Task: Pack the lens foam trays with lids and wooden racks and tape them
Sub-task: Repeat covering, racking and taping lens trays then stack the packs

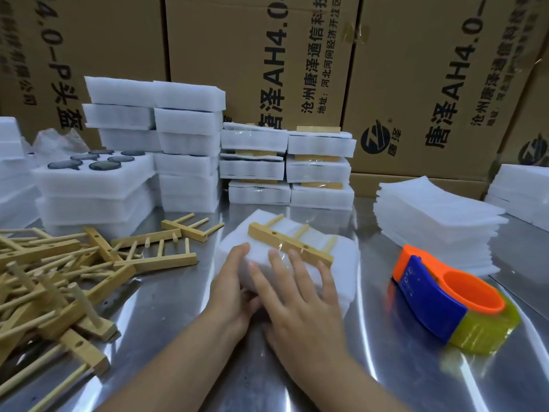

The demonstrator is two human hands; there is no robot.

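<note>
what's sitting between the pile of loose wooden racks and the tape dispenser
In the head view, the foam pack with a wooden rack on top sits between them, left hand and right hand both on it.

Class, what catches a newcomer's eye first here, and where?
An orange-and-blue tape dispenser sits right on the shiny metal table. At centre, left hand and right hand rest on a white foam pack topped by a wooden peg rack. Loose wooden racks heap at left.

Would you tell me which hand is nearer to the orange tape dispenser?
Right. The right hand lies flat on the foam pack, left of the tape dispenser; the left hand sits farther left, at the pack's left edge.
</note>
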